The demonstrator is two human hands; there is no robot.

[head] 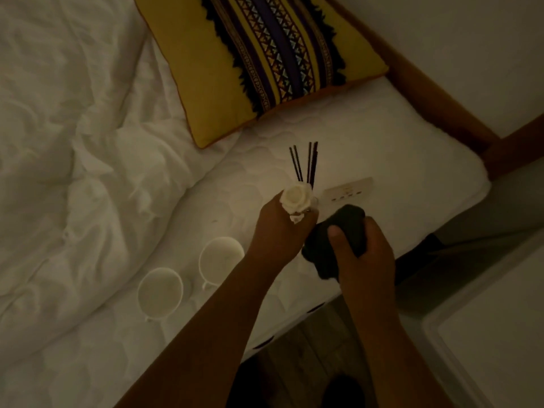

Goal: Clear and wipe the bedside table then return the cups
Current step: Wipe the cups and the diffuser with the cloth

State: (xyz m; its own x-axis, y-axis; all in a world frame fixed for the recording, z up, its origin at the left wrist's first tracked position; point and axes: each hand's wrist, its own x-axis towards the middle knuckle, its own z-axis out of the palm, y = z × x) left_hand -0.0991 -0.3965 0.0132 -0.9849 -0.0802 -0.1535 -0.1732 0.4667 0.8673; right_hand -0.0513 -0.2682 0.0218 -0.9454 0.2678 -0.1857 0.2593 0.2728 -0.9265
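Observation:
Two white cups point(160, 291) point(221, 258) stand side by side on the white mattress point(368, 148), left of my arms. My left hand point(279, 231) grips a small reed diffuser point(297, 197) with a cream flower on top and several dark sticks point(306, 163) poking upward. My right hand point(362, 248) is closed around a dark cloth point(332, 228), pressed against the diffuser's right side. A corner of the white bedside table point(494, 343) shows at the lower right.
A small white card point(348, 191) lies on the mattress just beyond my hands. A yellow patterned cushion point(259, 57) rests at the head of the bed. A crumpled white duvet point(64, 142) covers the left. The wooden bed frame point(435, 92) runs along the right.

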